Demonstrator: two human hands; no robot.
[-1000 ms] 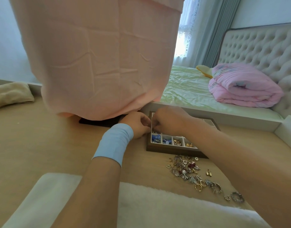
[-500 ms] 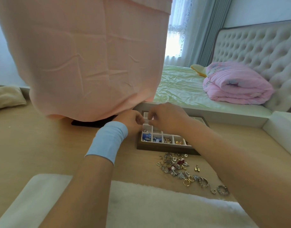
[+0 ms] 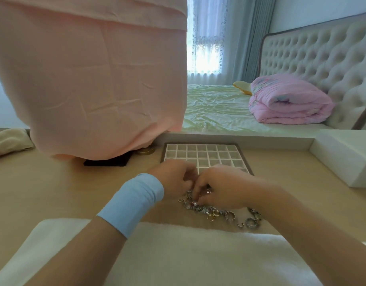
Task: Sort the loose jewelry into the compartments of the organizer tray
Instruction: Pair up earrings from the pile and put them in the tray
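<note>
Tray: organizer tray [image 3: 206,154], dark frame, white grid insert, flat on the table [image 3: 54,182] at its far side, just short of the bed [image 3: 215,108].
Tray cells: far rows in my view show white lining only. Near rows are hidden behind both hands, so I can't read their contents from this cam.
Jewelry: loose jewelry [image 3: 217,212] in a heap on the table, on the near side of the tray and outside it. Silver and gold rings plus small mixed pcs, strung out to the right.
L hand: left hand [image 3: 173,180], blue wristband [image 3: 132,201] on the wrist, over the tray's near edge. Fingers [image 3: 187,178] curled, touching the R hand. Blurred; I can't tell if they hold a pc.
R hand: right hand [image 3: 221,188] over the heap's left end. Fingers [image 3: 196,198] bent down, tips in among the pcs. Pinch or touch only: can't tell.
Mat: white fluffy mat [image 3: 178,254] at the near table edge, under both forearms.
Cloth: pink cloth [image 3: 91,79] hangs down to the table left of the tray, with a black flat item [image 3: 107,162] and a gold round item [image 3: 146,150] at its hem.
Other: white block [image 3: 343,157] right of the tray, apart from it. Folded pink quilt [image 3: 287,104] on the bed.
</note>
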